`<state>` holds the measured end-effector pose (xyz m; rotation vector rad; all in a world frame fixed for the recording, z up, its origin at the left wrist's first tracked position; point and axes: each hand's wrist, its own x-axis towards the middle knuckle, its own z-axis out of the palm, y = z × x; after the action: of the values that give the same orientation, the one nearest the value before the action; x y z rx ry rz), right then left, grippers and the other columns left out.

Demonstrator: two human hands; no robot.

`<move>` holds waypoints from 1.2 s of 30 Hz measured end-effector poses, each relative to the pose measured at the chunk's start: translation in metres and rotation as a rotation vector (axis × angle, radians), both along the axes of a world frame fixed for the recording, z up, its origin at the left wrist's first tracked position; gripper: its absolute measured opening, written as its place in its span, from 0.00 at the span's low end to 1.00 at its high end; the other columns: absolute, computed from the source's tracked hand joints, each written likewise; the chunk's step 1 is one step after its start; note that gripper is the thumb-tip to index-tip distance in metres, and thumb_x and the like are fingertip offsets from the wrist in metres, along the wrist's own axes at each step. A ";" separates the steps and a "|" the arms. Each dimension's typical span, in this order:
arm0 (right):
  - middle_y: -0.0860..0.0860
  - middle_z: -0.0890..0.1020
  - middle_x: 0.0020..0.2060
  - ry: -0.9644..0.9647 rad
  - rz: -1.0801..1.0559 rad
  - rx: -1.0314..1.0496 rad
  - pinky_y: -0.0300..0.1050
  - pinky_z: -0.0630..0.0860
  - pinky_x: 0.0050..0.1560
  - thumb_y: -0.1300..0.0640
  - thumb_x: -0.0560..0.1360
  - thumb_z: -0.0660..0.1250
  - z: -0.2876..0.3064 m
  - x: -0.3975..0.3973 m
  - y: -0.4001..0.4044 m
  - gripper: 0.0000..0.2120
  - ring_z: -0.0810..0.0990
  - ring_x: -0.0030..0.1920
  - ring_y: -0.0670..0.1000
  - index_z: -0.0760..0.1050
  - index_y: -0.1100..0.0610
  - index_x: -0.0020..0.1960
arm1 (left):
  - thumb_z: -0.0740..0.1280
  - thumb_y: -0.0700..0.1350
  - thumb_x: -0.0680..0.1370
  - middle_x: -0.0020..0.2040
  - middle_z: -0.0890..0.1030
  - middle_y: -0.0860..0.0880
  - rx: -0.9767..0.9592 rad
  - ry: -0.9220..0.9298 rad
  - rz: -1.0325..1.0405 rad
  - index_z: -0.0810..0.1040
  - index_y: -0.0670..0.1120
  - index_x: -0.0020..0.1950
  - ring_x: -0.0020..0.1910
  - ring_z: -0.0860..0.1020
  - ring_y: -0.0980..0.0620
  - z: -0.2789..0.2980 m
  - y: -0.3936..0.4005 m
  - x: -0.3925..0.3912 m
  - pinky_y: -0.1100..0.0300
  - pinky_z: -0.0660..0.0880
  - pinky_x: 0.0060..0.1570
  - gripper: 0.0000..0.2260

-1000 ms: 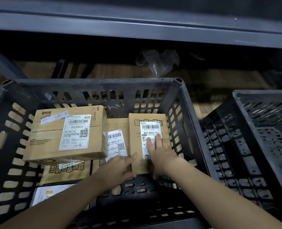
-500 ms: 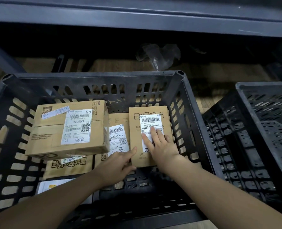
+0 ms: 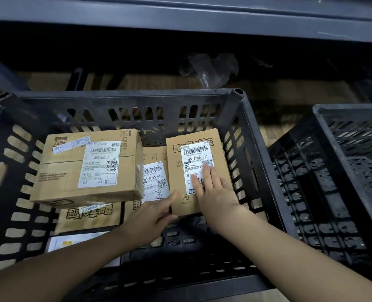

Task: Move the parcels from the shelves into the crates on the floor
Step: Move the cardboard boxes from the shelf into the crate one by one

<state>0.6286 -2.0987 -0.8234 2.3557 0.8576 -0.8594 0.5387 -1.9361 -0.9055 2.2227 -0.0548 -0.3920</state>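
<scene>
A black slotted crate [image 3: 128, 99] on the floor holds several cardboard parcels. A slim brown parcel [image 3: 176, 171] with a white label lies at the crate's right side. My right hand [image 3: 215, 192] rests flat on its label with straight fingers. My left hand [image 3: 152, 216] touches the near left edge of that parcel, thumb stretched out. A larger box [image 3: 61, 175] with a label reading 855-855CA sits at the left, on top of flatter parcels [image 3: 89, 216]. Another labelled parcel [image 3: 154, 177] lies between the two.
A second black crate [image 3: 344, 131] stands to the right, with nothing visible in it. A dark metal shelf beam [image 3: 180, 16] runs across the top. Crumpled clear plastic [image 3: 209, 68] lies on the wooden floor behind the crate.
The slim parcel and my right hand have shifted slightly toward the crate's far wall. My left hand stays at the parcel's near edge. The view has tilted down a little.
</scene>
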 end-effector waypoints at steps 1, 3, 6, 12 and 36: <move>0.67 0.29 0.70 0.004 -0.007 -0.007 0.55 0.45 0.74 0.53 0.78 0.62 -0.002 0.000 0.000 0.45 0.31 0.73 0.64 0.27 0.60 0.73 | 0.57 0.63 0.74 0.43 0.80 0.58 -0.001 0.001 -0.011 0.52 0.64 0.74 0.50 0.79 0.52 -0.002 -0.001 0.000 0.48 0.77 0.54 0.30; 0.66 0.28 0.70 0.003 -0.021 -0.027 0.56 0.45 0.74 0.53 0.78 0.62 -0.005 -0.001 0.000 0.46 0.30 0.73 0.64 0.26 0.60 0.73 | 0.58 0.61 0.74 0.39 0.77 0.66 -0.003 0.004 -0.025 0.54 0.62 0.74 0.48 0.79 0.55 -0.003 -0.002 0.001 0.50 0.77 0.53 0.29; 0.66 0.26 0.69 -0.013 -0.021 -0.050 0.58 0.43 0.73 0.51 0.79 0.62 -0.009 -0.005 0.002 0.46 0.29 0.72 0.64 0.24 0.60 0.72 | 0.59 0.57 0.76 0.37 0.76 0.65 0.010 -0.029 0.007 0.57 0.58 0.75 0.44 0.78 0.60 -0.002 -0.004 0.000 0.55 0.77 0.51 0.28; 0.67 0.28 0.70 -0.040 0.067 -0.026 0.58 0.40 0.73 0.50 0.80 0.59 0.000 -0.011 0.002 0.44 0.29 0.72 0.65 0.24 0.61 0.72 | 0.62 0.42 0.80 0.39 0.74 0.66 0.025 -0.099 0.057 0.58 0.50 0.76 0.35 0.71 0.69 0.009 -0.002 -0.006 0.75 0.64 0.37 0.26; 0.61 0.28 0.72 0.117 -0.195 0.114 0.59 0.46 0.73 0.35 0.73 0.63 0.008 0.049 0.005 0.51 0.30 0.73 0.62 0.29 0.53 0.75 | 0.53 0.79 0.60 0.75 0.32 0.47 0.535 -0.081 -0.212 0.33 0.48 0.75 0.76 0.40 0.49 0.026 -0.013 0.034 0.53 0.45 0.74 0.57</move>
<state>0.6772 -2.0932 -0.8159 2.5410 0.7481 -1.0619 0.5726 -1.9495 -0.8795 2.7726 -0.2561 -0.4727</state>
